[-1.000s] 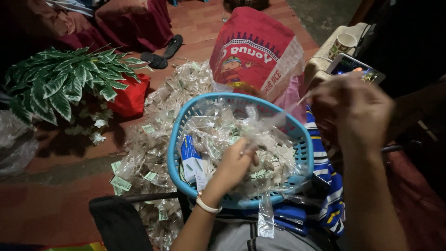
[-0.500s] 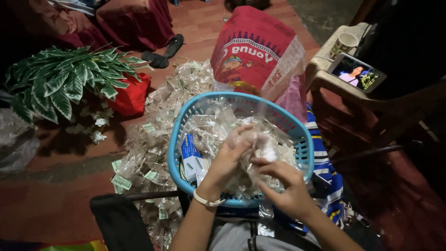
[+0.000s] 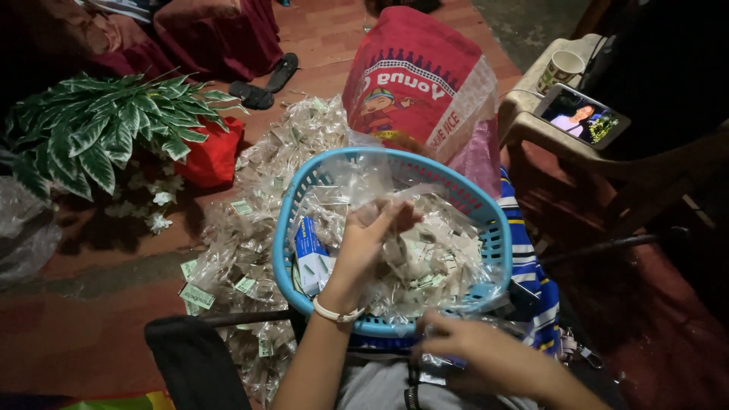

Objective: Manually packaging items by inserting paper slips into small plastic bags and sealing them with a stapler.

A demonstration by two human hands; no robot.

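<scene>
A: Left hand?

B: Inside the blue basket, fingers curled shut, pinching a clear packet at the top of the heap. White band on the wrist.

A: Right hand?

B: Low, just outside the basket's near rim, over the lap. Fingers bent around crinkled clear plastic; how tight the grip is, cannot tell, too dark.

A: Basket contents?

B: Heaped small clear packets with paper slips. A blue-and-white box stands against the left wall.

A: Surroundings?

B: More packets in a pile on the floor, left of the basket. Red sack behind it. Green leafy plant far left. Phone lit on a chair, with a cup beside it.
</scene>
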